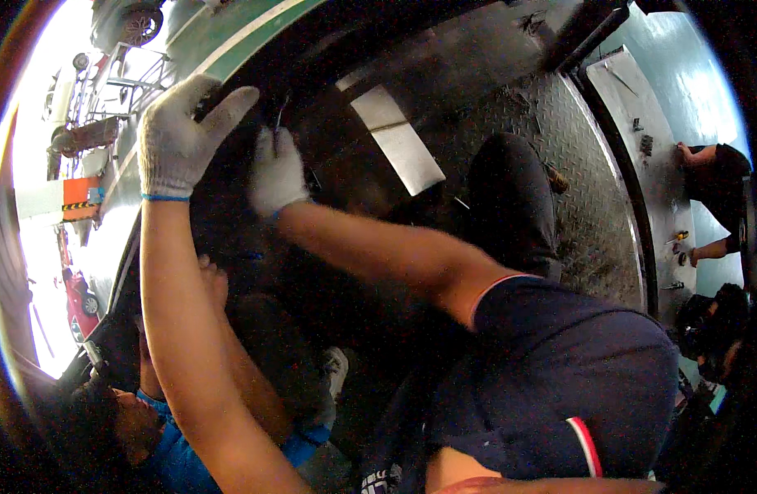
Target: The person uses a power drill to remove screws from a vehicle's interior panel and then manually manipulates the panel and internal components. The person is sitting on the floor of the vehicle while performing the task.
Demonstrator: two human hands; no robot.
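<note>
My left hand (pixel 189 140), in a white knitted glove with a blue cuff, is raised at the upper left, thumb and fingers apart, with nothing visible in it. To its right, my gloved right hand (pixel 278 173) is closed around a thin metal tool (pixel 280 114) pointing upward against a dark, shadowed area. A pale rectangular sheet (pixel 395 140) lies on dark metal to the right of my hands. What the tool's tip touches is too dark to tell.
A co-worker in blue (pixel 164 436) is close at lower left, a hand (pixel 215 280) below mine. Tread plate (pixel 593 230) spans the right, beside a ledge (pixel 621 99) with small tools and other people (pixel 716 181). Cars and a metal trolley stand at far left.
</note>
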